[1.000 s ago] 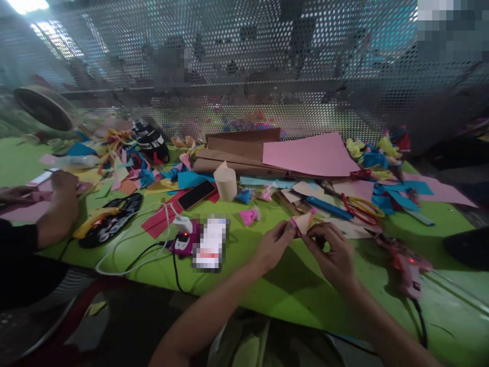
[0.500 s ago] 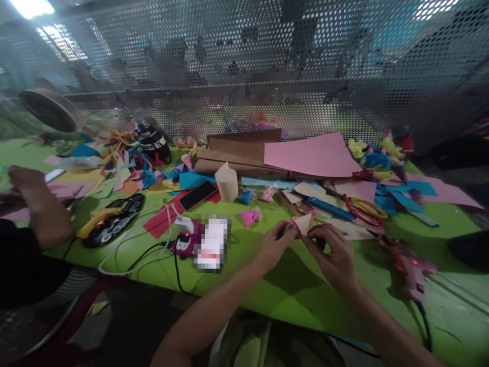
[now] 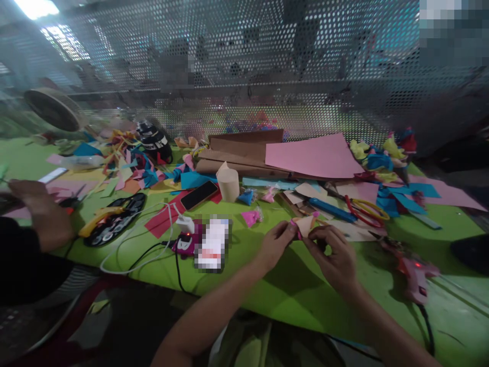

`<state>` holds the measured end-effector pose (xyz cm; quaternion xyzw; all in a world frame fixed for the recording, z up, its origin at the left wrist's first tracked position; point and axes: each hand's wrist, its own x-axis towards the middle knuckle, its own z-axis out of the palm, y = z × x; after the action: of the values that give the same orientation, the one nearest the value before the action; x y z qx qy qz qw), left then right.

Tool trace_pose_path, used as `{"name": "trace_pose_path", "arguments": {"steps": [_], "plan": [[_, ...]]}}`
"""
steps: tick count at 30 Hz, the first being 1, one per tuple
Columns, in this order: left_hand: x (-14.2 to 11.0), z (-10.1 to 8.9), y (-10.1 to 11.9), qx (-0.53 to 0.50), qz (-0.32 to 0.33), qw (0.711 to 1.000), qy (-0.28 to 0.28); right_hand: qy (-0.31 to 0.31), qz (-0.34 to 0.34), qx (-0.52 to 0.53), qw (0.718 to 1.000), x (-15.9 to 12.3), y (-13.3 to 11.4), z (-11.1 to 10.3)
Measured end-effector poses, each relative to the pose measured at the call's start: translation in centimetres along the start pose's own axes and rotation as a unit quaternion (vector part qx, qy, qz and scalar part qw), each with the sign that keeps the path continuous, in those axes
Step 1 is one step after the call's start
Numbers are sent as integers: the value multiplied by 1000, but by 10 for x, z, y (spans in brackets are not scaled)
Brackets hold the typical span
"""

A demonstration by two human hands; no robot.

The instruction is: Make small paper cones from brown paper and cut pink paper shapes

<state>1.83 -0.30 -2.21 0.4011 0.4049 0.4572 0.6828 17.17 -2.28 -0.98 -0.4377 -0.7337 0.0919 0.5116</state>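
A small folded piece of cream paper with bright pink edges (image 3: 305, 225) is held between my two hands above the green table. My left hand (image 3: 278, 242) pinches its left side between thumb and fingers. On the right side, my right hand (image 3: 334, 252) closes its fingertips on the lower edge, the other fingers curled. A pink paper cone (image 3: 250, 218) in clear wrap lies to the left of my hands. Behind it are a blue cone (image 3: 246, 196) and a rolled cream paper tube (image 3: 229, 184) standing upright. A pink glue gun (image 3: 416, 278) with a red light rests to the right.
A lit phone (image 3: 212, 243) lies by a purple power block (image 3: 186, 244) with cables. Pliers (image 3: 369, 210) and a blue cutter (image 3: 331, 209) lie behind my right hand. Pink sheets (image 3: 313, 155) and brown cardboard line the back. A co-worker's arm (image 3: 49, 219) reaches in at far left.
The co-worker's hand at the far left has shifted slightly. My hands keep the same grip on the cream and pink paper piece, with hardly any movement.
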Motion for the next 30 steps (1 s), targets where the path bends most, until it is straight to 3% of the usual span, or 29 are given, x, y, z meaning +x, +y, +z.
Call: {"name": "trace_pose_path", "arguments": {"steps": [6,13,23,30], "plan": [[-3,0,1,75,37,996,-5,18,33,-10,999,-1,0,1],[-5,1,4,82,62,994,-19,33,20,-17,999,-1,1,3],[-7,3,4,125,84,989,-7,32,68,-5,997,-1,2,1],[-6,-2,4,45,4,999,-21,26,84,35,996,1,6,-3]]}}
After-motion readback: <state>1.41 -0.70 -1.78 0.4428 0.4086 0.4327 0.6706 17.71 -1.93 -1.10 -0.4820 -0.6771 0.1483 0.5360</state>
